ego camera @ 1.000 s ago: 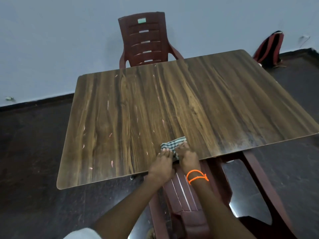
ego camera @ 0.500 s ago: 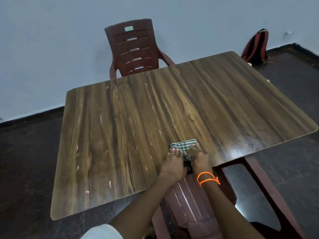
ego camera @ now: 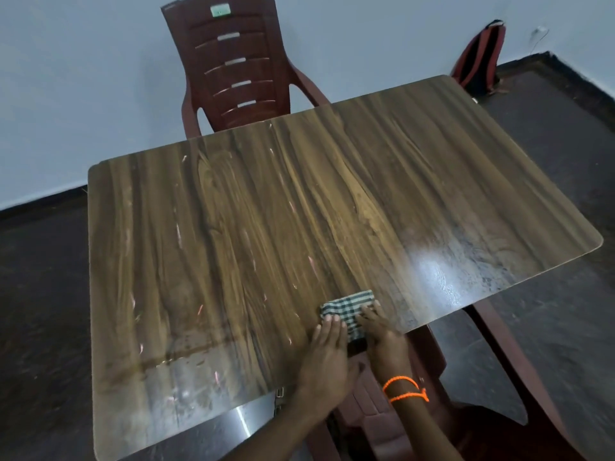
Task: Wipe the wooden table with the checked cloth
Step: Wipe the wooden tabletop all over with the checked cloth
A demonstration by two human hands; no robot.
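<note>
A folded green-and-white checked cloth [ego camera: 349, 309] lies on the wooden table [ego camera: 233, 244] near its front edge, right of centre. My left hand [ego camera: 327, 357] lies flat with its fingertips on the cloth's left near corner. My right hand [ego camera: 381, 337], with an orange thread on the wrist, presses straight fingers on the cloth's right side. The near end of the cloth is hidden between the hands. Small pale pink specks are scattered over the table's left and middle parts.
A dark red plastic chair [ego camera: 233, 68] stands behind the table's far edge against the pale wall. Another red chair [ego camera: 416, 410] stands under the near edge below my arms. A red-and-black backpack [ego camera: 479, 58] leans on the wall at back right. The floor is dark.
The camera has moved closer and tilted, so the table fills more of the view. Both hands stay on the cloth, which has slid slightly further onto the table.
</note>
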